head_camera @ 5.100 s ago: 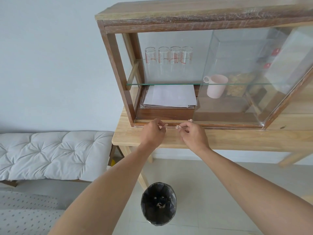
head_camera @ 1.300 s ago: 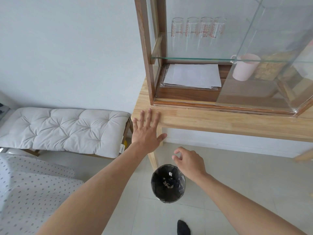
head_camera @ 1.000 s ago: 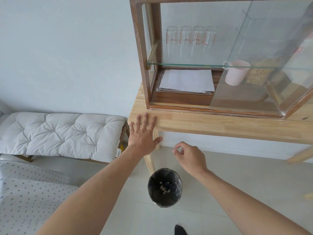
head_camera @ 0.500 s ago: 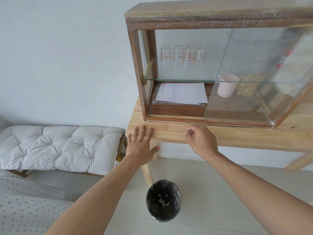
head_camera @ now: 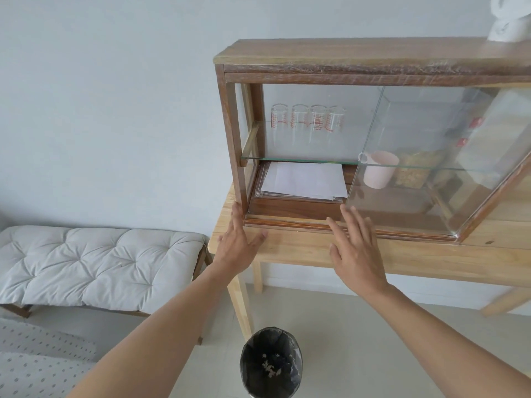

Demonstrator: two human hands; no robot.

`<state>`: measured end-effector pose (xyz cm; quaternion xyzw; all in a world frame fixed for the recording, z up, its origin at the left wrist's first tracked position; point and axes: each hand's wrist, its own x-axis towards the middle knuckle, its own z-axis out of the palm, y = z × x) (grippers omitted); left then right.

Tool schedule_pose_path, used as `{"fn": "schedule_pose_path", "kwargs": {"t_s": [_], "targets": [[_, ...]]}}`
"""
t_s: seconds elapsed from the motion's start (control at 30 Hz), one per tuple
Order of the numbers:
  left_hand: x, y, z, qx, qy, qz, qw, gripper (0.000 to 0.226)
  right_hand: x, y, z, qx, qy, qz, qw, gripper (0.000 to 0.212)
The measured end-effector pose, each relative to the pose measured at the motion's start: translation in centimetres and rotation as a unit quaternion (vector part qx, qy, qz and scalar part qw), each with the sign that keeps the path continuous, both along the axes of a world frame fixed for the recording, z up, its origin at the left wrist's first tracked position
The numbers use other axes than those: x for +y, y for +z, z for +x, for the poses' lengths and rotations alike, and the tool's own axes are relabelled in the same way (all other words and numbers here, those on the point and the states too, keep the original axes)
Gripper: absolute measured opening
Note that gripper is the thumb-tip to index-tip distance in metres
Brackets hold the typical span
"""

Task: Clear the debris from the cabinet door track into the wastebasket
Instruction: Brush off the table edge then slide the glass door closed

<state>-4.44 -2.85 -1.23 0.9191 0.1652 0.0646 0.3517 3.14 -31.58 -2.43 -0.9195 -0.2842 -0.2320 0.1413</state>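
Debris in the door track (head_camera: 290, 222) is basically gone as far as I can see. The groove along the bottom front of the cabinet (head_camera: 365, 61) looks bare in the open stretch, though any tiny crumbs would be too small to make out from up here. What did get collected is sitting as pale flakes at the bottom of the wastebasket (head_camera: 271, 361) on the floor below the table (head_camera: 402, 254).

Both hands are empty and spread flat. The left hand (head_camera: 237, 242) has fingers up against the cabinet's left post; the right hand (head_camera: 356, 248) reaches toward the edge of the glass door (head_camera: 431, 168).

Handling-wise I'd guess the bits are feather-light, dry and crumbly, so pinch with fingertips or sweep them along the groove. They'd scatter easily. The glass panel is the fragile part; push it by its edge, gently.
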Motion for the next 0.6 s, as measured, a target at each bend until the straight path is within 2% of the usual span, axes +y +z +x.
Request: {"fn": "schedule_pose_path", "kwargs": {"t_s": [0.1, 0.2, 0.4, 0.6], "targets": [[-0.1, 0.0, 0.0, 0.0, -0.002, -0.006, 1.0, 0.114, -1.6, 2.4, 2.2, -0.107, -0.009, -0.045, 0.993, 0.078], [-0.1, 0.1, -0.1, -0.007, 0.001, -0.015, 1.0, 0.116, -3.4, 4.9, 5.0, -0.167, -0.041, -0.088, 0.981, 0.096], [-0.3, 0.6, -0.2, -0.009, 0.004, -0.027, 1.0, 0.12, -7.2, 8.3, 9.1, -0.217, -0.044, -0.146, 0.964, 0.111], [-0.5, 0.8, -0.3, -0.005, 0.006, -0.026, 1.0, 0.122, -7.2, 8.4, 9.7, -0.23, -0.029, -0.169, 0.958, 0.114]]}}
